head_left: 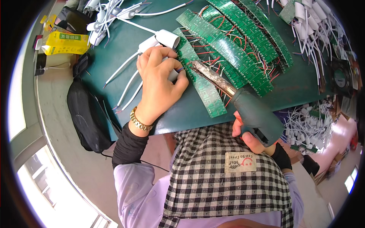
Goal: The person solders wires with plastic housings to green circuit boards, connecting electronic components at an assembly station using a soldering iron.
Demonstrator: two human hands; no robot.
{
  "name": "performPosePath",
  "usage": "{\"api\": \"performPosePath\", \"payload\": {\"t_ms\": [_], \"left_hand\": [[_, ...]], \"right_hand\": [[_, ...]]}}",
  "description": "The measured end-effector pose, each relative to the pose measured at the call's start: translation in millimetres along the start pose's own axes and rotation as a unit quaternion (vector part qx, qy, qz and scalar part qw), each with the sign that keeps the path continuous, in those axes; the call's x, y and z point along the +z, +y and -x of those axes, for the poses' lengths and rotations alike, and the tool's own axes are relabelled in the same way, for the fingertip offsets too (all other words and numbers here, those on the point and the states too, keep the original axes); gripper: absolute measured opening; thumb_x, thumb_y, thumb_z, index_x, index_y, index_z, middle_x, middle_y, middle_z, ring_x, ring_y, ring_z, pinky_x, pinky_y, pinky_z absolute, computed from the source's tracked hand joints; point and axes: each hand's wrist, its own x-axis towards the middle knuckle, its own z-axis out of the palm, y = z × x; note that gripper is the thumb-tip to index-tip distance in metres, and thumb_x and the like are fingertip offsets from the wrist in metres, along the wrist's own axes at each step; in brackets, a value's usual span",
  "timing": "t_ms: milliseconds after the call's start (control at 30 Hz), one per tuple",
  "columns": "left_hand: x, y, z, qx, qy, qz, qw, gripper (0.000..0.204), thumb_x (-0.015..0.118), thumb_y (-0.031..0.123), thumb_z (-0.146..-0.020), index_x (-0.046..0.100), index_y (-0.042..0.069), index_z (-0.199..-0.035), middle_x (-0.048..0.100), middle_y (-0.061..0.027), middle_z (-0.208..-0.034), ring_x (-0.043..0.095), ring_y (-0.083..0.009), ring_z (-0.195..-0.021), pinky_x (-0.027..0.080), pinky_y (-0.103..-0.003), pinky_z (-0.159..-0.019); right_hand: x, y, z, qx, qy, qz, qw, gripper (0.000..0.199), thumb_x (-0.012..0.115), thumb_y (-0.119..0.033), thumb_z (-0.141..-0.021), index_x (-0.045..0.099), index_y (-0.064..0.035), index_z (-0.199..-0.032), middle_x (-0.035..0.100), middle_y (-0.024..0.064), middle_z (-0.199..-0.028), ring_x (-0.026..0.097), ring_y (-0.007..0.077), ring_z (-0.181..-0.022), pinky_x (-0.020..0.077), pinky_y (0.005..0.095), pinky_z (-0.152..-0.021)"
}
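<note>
My left hand (159,74) is closed round a white cylindrical housing (173,75), partly hidden by my fingers. A dark wire end from it meets the left edge of a green circuit board strip (207,93). Another white housing (167,38), with a white cable, lies just beyond my fingertips. My right hand (249,138) grips the dark handle of a soldering gun (254,114). Its scorched metal barrel slants up and left, with the tip at the strip close to my left fingers. Whether the tip touches the wire cannot be made out.
More green board strips (228,49) with red and white wires lie to the right. White cabled housings are heaped at far left (110,17), far right (310,22) and lower right (308,127). A yellow packet (66,43) and black bag (85,117) are at left.
</note>
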Motion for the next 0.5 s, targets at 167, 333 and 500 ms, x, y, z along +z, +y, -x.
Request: {"api": "performPosePath", "payload": {"t_ms": [167,333,500], "left_hand": [[0.5,1.2,-1.2,0.008,0.007,-0.004,1.0,0.012,0.065,0.003,-0.061,0.058,0.005,-0.071,0.054,-0.007,-0.096,0.046,-0.0284,-0.099,0.034,-0.039,-0.089],[1.1,-0.7,-2.3,-0.002,0.001,-0.002,1.0,0.012,0.066,0.005,-0.061,0.059,0.005,-0.071,0.054,-0.0051,-0.095,0.046,-0.0278,-0.099,0.034,-0.041,-0.087],[1.8,-1.3,-3.5,-0.006,0.001,0.006,1.0,0.011,0.067,0.007,-0.061,0.061,0.007,-0.071,0.054,-0.0029,-0.094,0.046,-0.0276,-0.1,0.032,-0.043,-0.086]], "right_hand": [[1.0,3.6,4.8,0.018,-0.002,0.062,0.998,0.046,0.054,-0.026,-0.086,0.041,0.0027,-0.121,0.055,0.0102,-0.081,0.054,0.0163,-0.072,0.0458,0.0309,-0.065],[3.2,9.2,-3.4,-0.069,0.004,0.168,0.983,0.024,0.054,-0.021,-0.082,0.052,-0.0004,-0.094,0.055,0.0092,-0.077,0.054,0.016,-0.069,0.0448,0.0292,-0.063],[13.0,5.7,1.5,0.08,0.12,0.028,0.989,0.018,0.065,-0.006,-0.059,0.062,-0.0053,-0.076,0.061,0.0068,-0.078,0.058,0.0245,-0.067,0.0467,0.0306,-0.061]]}}
